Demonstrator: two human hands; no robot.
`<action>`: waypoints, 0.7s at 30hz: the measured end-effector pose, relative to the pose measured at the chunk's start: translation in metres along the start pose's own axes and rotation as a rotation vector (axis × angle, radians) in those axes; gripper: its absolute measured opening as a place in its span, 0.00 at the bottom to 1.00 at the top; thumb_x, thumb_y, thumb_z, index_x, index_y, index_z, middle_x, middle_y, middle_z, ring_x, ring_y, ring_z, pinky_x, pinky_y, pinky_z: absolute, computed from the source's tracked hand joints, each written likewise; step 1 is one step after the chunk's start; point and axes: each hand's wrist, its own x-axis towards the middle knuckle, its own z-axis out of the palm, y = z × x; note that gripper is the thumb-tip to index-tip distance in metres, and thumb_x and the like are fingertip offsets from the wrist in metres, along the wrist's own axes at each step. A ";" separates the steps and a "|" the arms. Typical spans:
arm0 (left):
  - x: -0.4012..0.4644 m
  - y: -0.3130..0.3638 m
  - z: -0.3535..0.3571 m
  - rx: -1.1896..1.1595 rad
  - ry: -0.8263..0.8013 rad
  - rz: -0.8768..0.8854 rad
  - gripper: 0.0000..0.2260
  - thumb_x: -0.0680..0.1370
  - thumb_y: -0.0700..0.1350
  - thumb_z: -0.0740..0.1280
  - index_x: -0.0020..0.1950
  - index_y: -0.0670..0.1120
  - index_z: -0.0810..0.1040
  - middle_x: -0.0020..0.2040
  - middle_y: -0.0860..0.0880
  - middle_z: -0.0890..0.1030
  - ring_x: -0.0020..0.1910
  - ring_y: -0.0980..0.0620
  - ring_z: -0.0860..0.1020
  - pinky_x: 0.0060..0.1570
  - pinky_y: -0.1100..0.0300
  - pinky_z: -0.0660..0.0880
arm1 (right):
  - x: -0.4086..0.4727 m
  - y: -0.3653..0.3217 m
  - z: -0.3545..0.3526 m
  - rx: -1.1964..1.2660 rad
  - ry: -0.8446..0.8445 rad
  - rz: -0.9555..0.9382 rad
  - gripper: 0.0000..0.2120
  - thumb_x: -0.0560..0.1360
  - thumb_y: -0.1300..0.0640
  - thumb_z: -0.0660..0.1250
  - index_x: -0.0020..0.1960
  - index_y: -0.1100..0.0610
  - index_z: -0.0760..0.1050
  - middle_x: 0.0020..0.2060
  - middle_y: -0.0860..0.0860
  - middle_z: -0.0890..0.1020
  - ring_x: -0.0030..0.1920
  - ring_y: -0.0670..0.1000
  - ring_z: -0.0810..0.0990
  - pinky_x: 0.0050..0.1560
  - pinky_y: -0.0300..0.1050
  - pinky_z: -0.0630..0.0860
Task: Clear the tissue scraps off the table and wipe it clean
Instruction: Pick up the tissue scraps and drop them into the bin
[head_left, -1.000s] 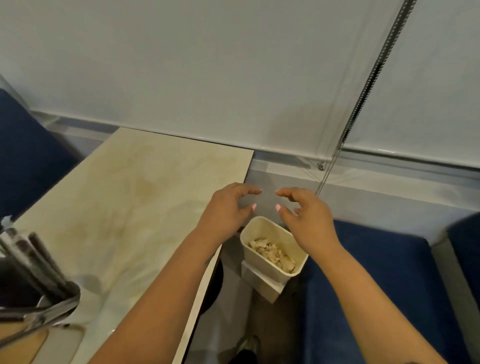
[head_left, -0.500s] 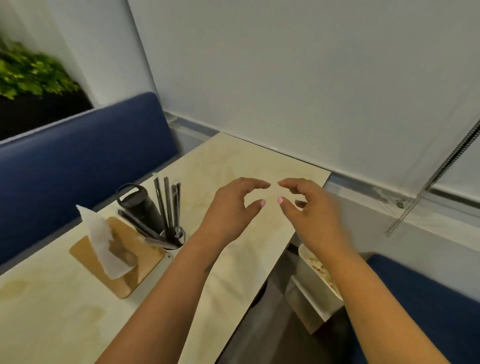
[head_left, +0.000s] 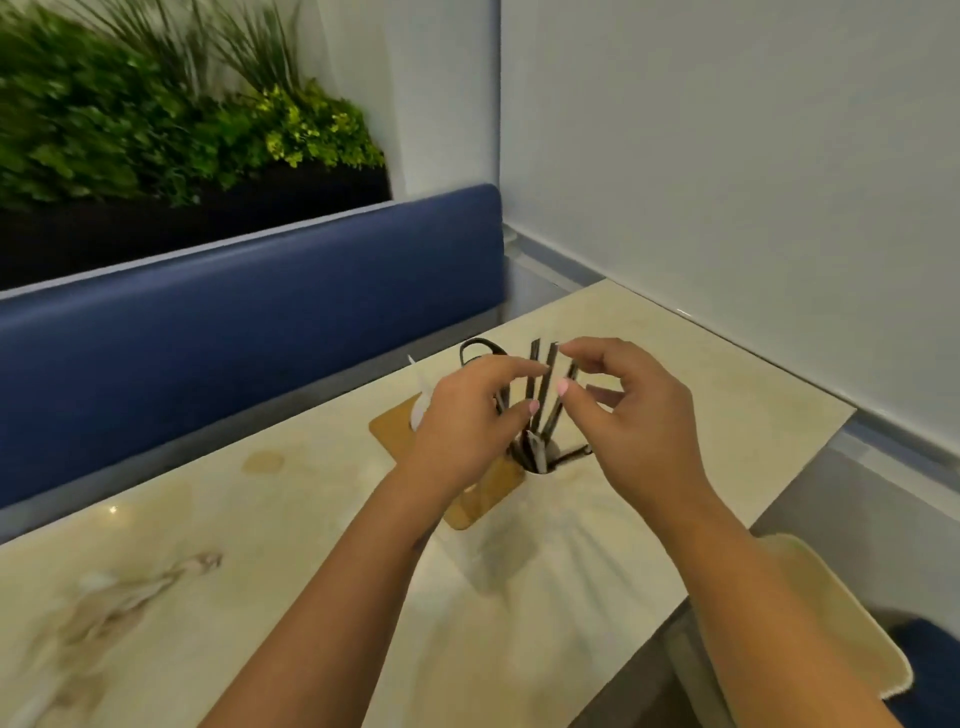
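Our left hand (head_left: 462, 415) and right hand (head_left: 628, 410) hover loosely curled, empty, over the cutlery cup (head_left: 537, 457); reaching for the tissue (head_left: 422, 402) could topple it

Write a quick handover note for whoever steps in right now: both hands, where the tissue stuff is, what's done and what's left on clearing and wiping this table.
Left hand: raised over the table, fingers loosely curled, holding nothing.
Right hand: the same, beside the left, empty.
Both hang in front of the cup of dark utensils on the wooden board; a white tissue sticks up behind the left hand.
Bin: only its rim shows past the table's right edge; contents not visible.
Done: no loose scraps visible around the board.
Left: blurred brownish smears at the near left and a ring stain. No cloth in either hand.
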 end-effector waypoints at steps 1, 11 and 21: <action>-0.006 -0.010 -0.012 0.009 0.010 -0.029 0.14 0.75 0.45 0.70 0.58 0.57 0.78 0.57 0.58 0.79 0.52 0.61 0.74 0.57 0.61 0.75 | -0.001 -0.008 0.015 -0.003 -0.026 0.006 0.12 0.74 0.58 0.68 0.56 0.48 0.77 0.47 0.34 0.76 0.51 0.38 0.76 0.50 0.31 0.74; -0.095 -0.126 -0.112 0.087 0.100 -0.231 0.12 0.75 0.46 0.69 0.58 0.57 0.77 0.57 0.58 0.78 0.53 0.63 0.72 0.59 0.60 0.74 | -0.034 -0.048 0.161 0.028 -0.304 0.044 0.12 0.75 0.54 0.68 0.57 0.45 0.76 0.50 0.37 0.76 0.51 0.37 0.74 0.51 0.30 0.72; -0.175 -0.222 -0.179 0.174 0.163 -0.502 0.13 0.76 0.43 0.68 0.59 0.55 0.77 0.60 0.56 0.77 0.59 0.58 0.73 0.60 0.60 0.72 | -0.072 -0.066 0.261 0.094 -0.495 0.035 0.13 0.75 0.57 0.68 0.53 0.41 0.73 0.47 0.32 0.73 0.51 0.34 0.73 0.48 0.26 0.70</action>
